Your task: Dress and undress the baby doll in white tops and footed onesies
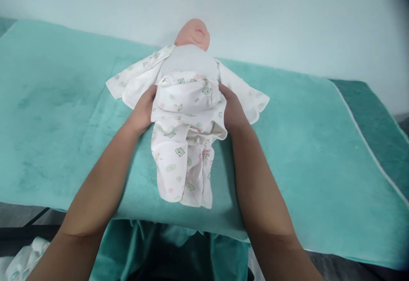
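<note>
Below the near edge of the tabletop (303,166), at left, is a patterned white bundle (28,257). Mid-table, an open white shirt (137,74) spreads one sleeve leftward. Beside it the left hand (143,110) touches the printed trousers (188,100), fingers mostly hidden; I can't tell if they grip. The doll (191,34) lies face up, head at the far edge, trouser legs toward the near edge. The right hand (233,107) touches the trousers' other side, fingers likewise hidden, near the shirt's other sleeve

Wall (271,12): pale, plain
Cover (303,144): teal, darker green strip (377,123) right
Lower left: crumpled white bundle (28,255)
Floor (15,215): greyish
</note>
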`<state>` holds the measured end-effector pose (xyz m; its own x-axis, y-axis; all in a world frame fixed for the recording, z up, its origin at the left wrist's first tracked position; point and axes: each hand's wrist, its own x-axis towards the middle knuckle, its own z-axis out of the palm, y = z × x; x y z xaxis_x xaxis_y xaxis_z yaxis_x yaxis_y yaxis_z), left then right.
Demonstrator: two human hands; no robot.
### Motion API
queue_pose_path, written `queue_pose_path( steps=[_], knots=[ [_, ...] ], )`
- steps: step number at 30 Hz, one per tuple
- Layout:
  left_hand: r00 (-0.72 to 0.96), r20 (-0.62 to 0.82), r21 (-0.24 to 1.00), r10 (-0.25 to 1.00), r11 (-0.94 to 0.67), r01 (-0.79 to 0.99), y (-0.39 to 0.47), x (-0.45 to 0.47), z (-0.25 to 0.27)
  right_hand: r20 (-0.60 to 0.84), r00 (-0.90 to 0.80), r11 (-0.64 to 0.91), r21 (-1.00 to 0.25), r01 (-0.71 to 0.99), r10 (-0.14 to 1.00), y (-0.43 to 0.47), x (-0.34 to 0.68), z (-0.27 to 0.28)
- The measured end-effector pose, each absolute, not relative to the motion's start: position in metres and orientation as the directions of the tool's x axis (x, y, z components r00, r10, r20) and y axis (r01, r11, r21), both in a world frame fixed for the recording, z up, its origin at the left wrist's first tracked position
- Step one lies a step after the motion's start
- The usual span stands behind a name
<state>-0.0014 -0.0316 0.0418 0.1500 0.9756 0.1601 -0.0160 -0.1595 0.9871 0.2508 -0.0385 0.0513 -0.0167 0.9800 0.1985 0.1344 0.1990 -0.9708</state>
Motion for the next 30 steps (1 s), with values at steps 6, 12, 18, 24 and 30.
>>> queue_pose_path(
  steps=[6, 12, 18, 24, 30],
  knots=[
    [0.126, 0.220, 0.974, 0.967, -0.225, 0.029, -0.029, -0.001, 0.041, 0.244, 0.094, 0.226, -0.959, 0.171, 0.965, -0.043, 0.245, 0.061],
    [0.062, 0.245, 0.966, 0.968, -0.249, 0.063, -0.024, 0.002, 0.044, 0.249, 0.059, 0.235, -0.955, 0.181, 0.967, -0.042, 0.242, 0.059],
    [0.014, 0.274, 0.962, 0.962, -0.274, 0.012, -0.022, 0.007, 0.037, 0.193, 0.073, 0.188, -0.980, 0.069, 0.979, -0.038, 0.244, 0.052],
    [-0.101, 0.184, 0.983, 0.978, -0.186, -0.009, -0.022, 0.006, 0.041, 0.217, 0.139, 0.210, -0.976, 0.062, 0.966, -0.031, 0.248, 0.044],
    [-0.097, 0.246, 0.969, 0.964, -0.247, -0.003, -0.018, -0.005, 0.049, 0.338, 0.212, 0.302, -0.935, 0.187, 0.917, -0.028, 0.249, 0.035]
  ],
)
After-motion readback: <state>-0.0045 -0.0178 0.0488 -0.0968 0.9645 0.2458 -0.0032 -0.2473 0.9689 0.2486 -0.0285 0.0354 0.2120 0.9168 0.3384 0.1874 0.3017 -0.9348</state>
